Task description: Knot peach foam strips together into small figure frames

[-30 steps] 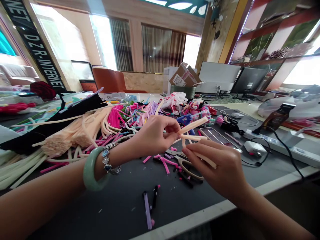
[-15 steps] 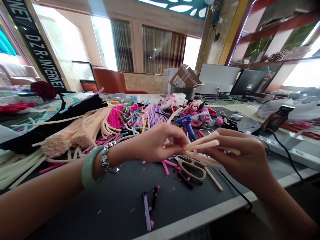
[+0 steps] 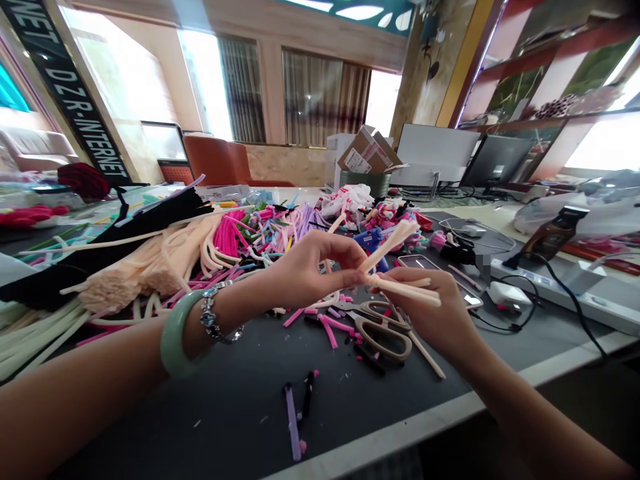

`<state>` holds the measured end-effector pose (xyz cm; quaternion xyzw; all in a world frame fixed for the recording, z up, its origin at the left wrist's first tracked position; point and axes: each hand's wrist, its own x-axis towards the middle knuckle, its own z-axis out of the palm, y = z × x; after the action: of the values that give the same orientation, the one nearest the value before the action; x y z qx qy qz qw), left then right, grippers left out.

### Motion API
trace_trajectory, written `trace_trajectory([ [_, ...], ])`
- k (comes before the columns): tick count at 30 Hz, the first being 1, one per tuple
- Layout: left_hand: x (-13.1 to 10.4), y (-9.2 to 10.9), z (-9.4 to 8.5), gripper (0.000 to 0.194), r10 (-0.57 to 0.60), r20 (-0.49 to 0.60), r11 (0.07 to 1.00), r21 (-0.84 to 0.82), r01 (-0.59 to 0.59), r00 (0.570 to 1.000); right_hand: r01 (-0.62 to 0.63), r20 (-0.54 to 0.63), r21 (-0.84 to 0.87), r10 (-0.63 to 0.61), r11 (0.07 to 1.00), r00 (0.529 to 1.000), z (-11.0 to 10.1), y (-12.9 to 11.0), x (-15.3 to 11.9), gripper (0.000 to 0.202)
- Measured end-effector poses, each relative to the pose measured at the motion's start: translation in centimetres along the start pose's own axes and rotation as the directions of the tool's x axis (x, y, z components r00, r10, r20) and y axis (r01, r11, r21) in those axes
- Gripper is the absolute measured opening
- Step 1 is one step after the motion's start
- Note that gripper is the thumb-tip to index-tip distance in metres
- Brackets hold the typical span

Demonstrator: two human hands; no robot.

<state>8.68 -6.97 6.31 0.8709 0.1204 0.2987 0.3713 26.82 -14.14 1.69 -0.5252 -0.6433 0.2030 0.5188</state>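
Observation:
Several cream pipe cleaners [image 3: 393, 245] are pinched together in front of me, their ends fanning up and to the right. My left hand [image 3: 320, 267], with a green bangle and a chain bracelet on the wrist, closes thumb and forefinger on the spot where they meet. My right hand [image 3: 437, 307] is closed on the bunch just right of that spot; its fingertips are partly hidden behind the lower stems. Beneath the hands lie scissors [image 3: 384, 339] with beige handles, beside a loose cream stem [image 3: 427, 357]. A blue glue gun [image 3: 369, 239] is partly covered behind the bunch.
Bundles of cream pipe cleaners [image 3: 115, 283] and a heap of pink and purple ones [image 3: 233, 233] spread over the left and back. Short purple [image 3: 293, 423] and black offcuts lie near the front edge. A power strip [image 3: 545, 283] with cords and a phone stand at right.
My right hand has drawn back and lower, its fingers closing near the left hand's pinch. Some cream stem ends now point up instead of lying sideways.

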Motion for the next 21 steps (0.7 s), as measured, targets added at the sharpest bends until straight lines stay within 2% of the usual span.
trace_trajectory([
  [3,0.1,-0.2,-0.2,0.012,-0.019,-0.097,0.999,0.043,0.024,0.995,0.062,-0.119,0.006,-0.061,0.998,0.991,0.9,-0.1,-0.5,0.022],
  [5,0.2,-0.3,-0.3,0.013,-0.051,-0.104,0.998,0.032,0.054,0.993,0.068,-0.13,0.041,-0.062,0.997,0.99,1.4,-0.1,-0.8,0.022],
  [12,0.2,-0.6,-0.7,0.019,-0.166,0.08,0.978,-0.115,0.175,0.983,0.06,-0.131,0.008,-0.058,0.998,0.99,1.4,-0.3,-0.8,0.017],
  [16,0.2,-0.7,-0.9,0.024,-0.195,0.158,0.975,-0.079,0.209,0.968,0.067,-0.137,0.001,-0.067,0.998,0.988,1.3,-0.2,-0.7,0.016],
  [21,0.2,-0.4,-0.8,0.023,-0.187,0.171,0.98,-0.032,0.195,0.967,0.063,-0.114,-0.022,-0.065,0.998,0.991,1.2,0.0,-0.7,0.018],
])
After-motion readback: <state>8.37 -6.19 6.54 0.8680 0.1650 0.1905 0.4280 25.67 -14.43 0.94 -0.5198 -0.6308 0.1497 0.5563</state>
